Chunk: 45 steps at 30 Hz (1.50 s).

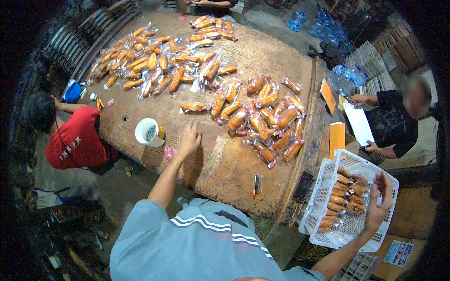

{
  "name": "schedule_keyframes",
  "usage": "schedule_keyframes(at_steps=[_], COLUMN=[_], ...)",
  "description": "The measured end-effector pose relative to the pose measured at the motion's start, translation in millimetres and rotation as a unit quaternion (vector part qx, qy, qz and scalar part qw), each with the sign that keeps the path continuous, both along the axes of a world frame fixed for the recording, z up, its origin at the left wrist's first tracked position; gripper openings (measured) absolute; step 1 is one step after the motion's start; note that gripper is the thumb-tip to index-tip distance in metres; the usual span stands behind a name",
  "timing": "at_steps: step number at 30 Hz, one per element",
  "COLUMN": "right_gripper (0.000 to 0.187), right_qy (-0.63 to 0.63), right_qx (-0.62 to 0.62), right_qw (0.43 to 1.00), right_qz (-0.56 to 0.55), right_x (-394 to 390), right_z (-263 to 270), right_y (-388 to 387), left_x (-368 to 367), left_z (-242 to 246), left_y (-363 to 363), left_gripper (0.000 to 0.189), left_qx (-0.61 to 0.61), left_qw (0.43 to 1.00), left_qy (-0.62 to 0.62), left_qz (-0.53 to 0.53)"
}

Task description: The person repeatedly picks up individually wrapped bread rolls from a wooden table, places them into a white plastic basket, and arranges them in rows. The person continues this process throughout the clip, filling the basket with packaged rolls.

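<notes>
My left hand [190,138] is just over the wooden table [218,168], fingers loosely bent and nothing visible in them. Beside it are a white plastic tub [149,132] and a small pink packet [169,153]. To its right lies a heap of brown bread rolls [260,123] in clear bags with pink-marked closed ends. My right hand [379,203] hovers over the right side of a white plastic crate [309,224], fingers apart, with no roll seen in it. Inside the crate, wrapped rolls [339,193] lie in rows.
More bagged rolls [147,63] cover the table's far left. Orange-handled snips [257,186] and a phone [302,186] lie near the front right. A person in red [77,140] sits at left; another [390,116] holds white paper at right. Water bottles [351,75] stand behind.
</notes>
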State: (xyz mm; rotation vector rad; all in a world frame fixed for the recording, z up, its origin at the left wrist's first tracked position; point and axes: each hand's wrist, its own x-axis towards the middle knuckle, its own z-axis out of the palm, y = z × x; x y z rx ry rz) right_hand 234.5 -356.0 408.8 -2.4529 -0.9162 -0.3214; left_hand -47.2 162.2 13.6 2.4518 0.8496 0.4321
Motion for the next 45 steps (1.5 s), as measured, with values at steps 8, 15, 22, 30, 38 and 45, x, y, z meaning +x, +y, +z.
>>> schedule_keyframes(at_steps=[8, 15, 22, 30, 38, 45], right_gripper=[0.041, 0.063, 0.059, 0.080, 0.075, 0.061], right_qy=[0.232, 0.246, 0.082, 0.203, 0.455, 0.068], right_qx=[0.003, 0.011, -0.180, -0.019, -0.064, -0.100], right_qw=[0.938, 0.917, 0.957, 0.922, 0.831, 0.956], right_qz=[0.257, 0.315, 0.215, 0.328, 0.314, 0.269], right_x=[-36.9, -34.9, -79.6, -148.2, -94.4, -44.7], right_z=[-84.2, -297.1, -388.0, -379.8, -360.5, -376.8], right_y=[212.2, 398.5, 490.0, 374.0, 322.4, 380.9], left_x=[56.4, -19.9, -101.8, -67.5, -28.9, -33.1], left_z=[-7.8, 40.2, 17.1, -10.8, -27.5, -28.0], left_y=[106.4, 24.5, -93.4, -98.8, -108.8, -113.1], left_gripper=[0.034, 0.039, 0.045, 0.065, 0.104, 0.098], left_qx=[0.146, -0.160, -0.454, -0.341, -0.257, -0.238], left_qw=[0.970, 0.983, 0.882, 0.921, 0.948, 0.953], left_qy=[0.194, -0.049, -0.027, -0.033, 0.060, 0.016], left_qz=[0.031, 0.073, 0.120, 0.188, 0.177, 0.187])
